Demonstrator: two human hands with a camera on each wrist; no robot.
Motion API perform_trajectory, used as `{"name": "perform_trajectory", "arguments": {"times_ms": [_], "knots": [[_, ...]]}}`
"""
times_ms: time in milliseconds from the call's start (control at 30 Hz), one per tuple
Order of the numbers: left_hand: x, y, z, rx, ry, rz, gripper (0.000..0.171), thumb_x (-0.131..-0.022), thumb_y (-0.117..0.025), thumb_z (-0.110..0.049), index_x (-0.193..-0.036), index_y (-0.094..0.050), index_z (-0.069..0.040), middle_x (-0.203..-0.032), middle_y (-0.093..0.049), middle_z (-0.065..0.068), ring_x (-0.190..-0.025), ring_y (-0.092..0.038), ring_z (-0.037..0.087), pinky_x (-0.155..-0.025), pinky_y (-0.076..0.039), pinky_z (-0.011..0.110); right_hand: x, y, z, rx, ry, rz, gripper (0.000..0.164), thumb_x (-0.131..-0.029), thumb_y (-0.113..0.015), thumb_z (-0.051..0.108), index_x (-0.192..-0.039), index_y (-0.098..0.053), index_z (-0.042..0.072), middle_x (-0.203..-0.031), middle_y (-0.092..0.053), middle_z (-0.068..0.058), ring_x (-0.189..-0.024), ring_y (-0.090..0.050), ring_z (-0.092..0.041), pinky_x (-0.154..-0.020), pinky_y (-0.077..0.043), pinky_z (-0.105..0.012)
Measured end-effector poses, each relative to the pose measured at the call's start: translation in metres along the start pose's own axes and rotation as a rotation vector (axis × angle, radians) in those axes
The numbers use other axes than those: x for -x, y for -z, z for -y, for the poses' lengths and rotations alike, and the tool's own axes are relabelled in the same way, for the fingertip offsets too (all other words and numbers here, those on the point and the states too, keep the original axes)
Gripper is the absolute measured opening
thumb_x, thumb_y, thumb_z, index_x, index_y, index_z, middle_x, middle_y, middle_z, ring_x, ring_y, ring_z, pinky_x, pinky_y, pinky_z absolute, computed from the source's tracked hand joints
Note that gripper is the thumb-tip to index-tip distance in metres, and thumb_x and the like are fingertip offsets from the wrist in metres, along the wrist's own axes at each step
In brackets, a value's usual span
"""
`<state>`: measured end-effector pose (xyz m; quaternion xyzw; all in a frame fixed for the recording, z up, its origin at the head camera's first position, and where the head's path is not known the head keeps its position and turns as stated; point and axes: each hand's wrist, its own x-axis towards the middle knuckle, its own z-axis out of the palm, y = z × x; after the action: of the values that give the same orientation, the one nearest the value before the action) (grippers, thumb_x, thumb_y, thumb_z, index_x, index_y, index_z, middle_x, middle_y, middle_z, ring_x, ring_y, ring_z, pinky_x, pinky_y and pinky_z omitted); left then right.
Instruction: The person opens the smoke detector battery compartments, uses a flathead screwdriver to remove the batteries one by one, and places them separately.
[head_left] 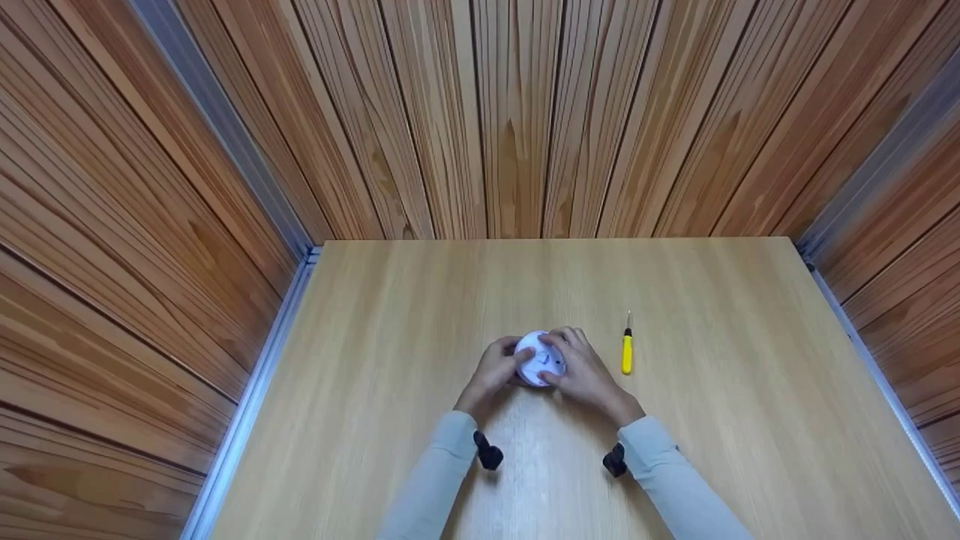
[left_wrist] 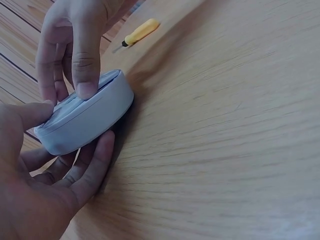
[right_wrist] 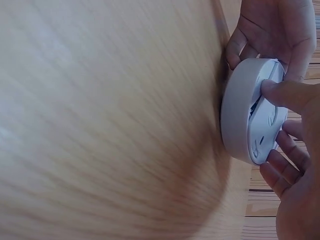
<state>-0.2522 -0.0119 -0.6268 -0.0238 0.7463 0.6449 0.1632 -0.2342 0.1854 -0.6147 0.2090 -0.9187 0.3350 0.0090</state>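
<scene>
Both hands hold a white round device resembling a smoke alarm (head_left: 538,366), tilted just above the table. Its face carries a panel (right_wrist: 265,131), with a narrow dark gap along one edge in the right wrist view. My left hand (head_left: 492,373) grips the body, its thumb (left_wrist: 37,114) on the face and its fingers (left_wrist: 97,160) underneath. From the other side, my right hand (head_left: 589,373) pinches the face, its thumb (right_wrist: 280,92) at the panel edge and its fingers curled at the far side. A yellow-handled screwdriver (head_left: 627,352) lies right of the right hand.
The light wooden table (head_left: 375,360) meets a wood-plank wall (head_left: 517,120) at the back. Plank walls also stand at the left and right, with metal rails (head_left: 247,420) along the table's sides. Small black wrist mounts (head_left: 489,453) sit on both sleeves.
</scene>
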Motion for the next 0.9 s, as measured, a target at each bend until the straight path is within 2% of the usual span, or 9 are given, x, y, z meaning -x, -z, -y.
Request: {"name": "perform_trajectory", "arguments": {"times_ms": [100, 267, 467, 533, 667, 733, 800, 900], "knots": [[0.0002, 0.0002, -0.0007, -0.011, -0.003, 0.004, 0.044, -0.104, -0.069, -0.023, -0.141, -0.064, 0.000, -0.133, -0.070, 0.017, -0.111, -0.071, 0.022, -0.087, -0.063, 0.033, -0.0013, 0.0004, 0.0004, 0.002, -0.007, 0.007, 0.066, -0.089, -0.087, 0.019, -0.147, -0.059, 0.005, -0.142, -0.055, -0.013, -0.132, -0.046, -0.031, -0.112, -0.046, -0.050], [0.0011, 0.0002, -0.0022, -0.028, 0.045, 0.014, 0.046, -0.108, -0.062, -0.031, -0.146, -0.061, -0.005, -0.143, -0.065, 0.013, -0.123, -0.066, 0.021, -0.100, -0.060, 0.036, -0.0027, 0.0005, 0.0007, -0.027, -0.049, 0.021, 0.068, -0.090, -0.087, 0.020, -0.149, -0.056, 0.005, -0.142, -0.051, -0.012, -0.131, -0.045, -0.030, -0.112, -0.045, -0.050], [0.0015, 0.0019, -0.0019, 0.023, 0.112, 0.020, 0.051, -0.111, -0.054, -0.041, -0.147, -0.060, -0.006, -0.142, -0.064, 0.011, -0.116, -0.068, 0.020, -0.093, -0.060, 0.034, -0.0029, -0.0001, -0.0010, -0.083, -0.082, 0.015, 0.065, -0.090, -0.087, 0.018, -0.146, -0.054, 0.006, -0.145, -0.048, -0.012, -0.134, -0.046, -0.029, -0.118, -0.043, -0.050], [0.0021, 0.0031, -0.0023, 0.043, 0.138, 0.022, 0.052, -0.112, -0.050, -0.041, -0.150, -0.057, -0.006, -0.144, -0.063, 0.011, -0.117, -0.067, 0.020, -0.095, -0.060, 0.036, -0.0030, 0.0003, -0.0015, -0.100, -0.090, 0.014, 0.064, -0.091, -0.086, 0.018, -0.146, -0.053, 0.006, -0.147, -0.048, -0.011, -0.135, -0.046, -0.029, -0.120, -0.042, -0.051], [0.0027, 0.0052, -0.0026, 0.076, 0.162, 0.035, 0.053, -0.114, -0.040, -0.039, -0.155, -0.052, -0.008, -0.153, -0.058, 0.011, -0.130, -0.063, 0.022, -0.115, -0.050, 0.045, -0.0040, 0.0015, -0.0025, -0.121, -0.123, 0.013, 0.063, -0.095, -0.083, 0.018, -0.148, -0.050, 0.008, -0.149, -0.050, -0.011, -0.139, -0.046, -0.029, -0.123, -0.040, -0.052], [0.0036, 0.0055, -0.0029, 0.076, 0.165, 0.038, 0.052, -0.114, -0.039, -0.038, -0.156, -0.051, -0.009, -0.155, -0.056, 0.011, -0.132, -0.061, 0.022, -0.119, -0.046, 0.047, -0.0042, 0.0019, -0.0034, -0.132, -0.142, 0.006, 0.062, -0.096, -0.081, 0.017, -0.149, -0.049, 0.008, -0.150, -0.050, -0.011, -0.141, -0.046, -0.029, -0.124, -0.039, -0.052], [0.0043, 0.0051, -0.0033, 0.071, 0.162, 0.043, 0.051, -0.114, -0.041, -0.036, -0.156, -0.051, -0.009, -0.153, -0.057, 0.011, -0.128, -0.063, 0.022, -0.115, -0.050, 0.045, -0.0042, 0.0023, -0.0045, -0.149, -0.158, -0.004, 0.060, -0.098, -0.079, 0.015, -0.149, -0.049, 0.008, -0.151, -0.051, -0.012, -0.142, -0.046, -0.030, -0.125, -0.038, -0.053], [0.0040, 0.0035, -0.0030, 0.081, 0.124, 0.050, 0.048, -0.112, -0.048, -0.027, -0.154, -0.052, -0.006, -0.148, -0.059, 0.015, -0.114, -0.069, 0.024, -0.095, -0.062, 0.041, -0.0049, 0.0024, -0.0067, -0.171, -0.147, -0.041, 0.053, -0.099, -0.075, 0.011, -0.146, -0.052, 0.006, -0.147, -0.054, -0.014, -0.140, -0.049, -0.032, -0.124, -0.039, -0.054]]}}
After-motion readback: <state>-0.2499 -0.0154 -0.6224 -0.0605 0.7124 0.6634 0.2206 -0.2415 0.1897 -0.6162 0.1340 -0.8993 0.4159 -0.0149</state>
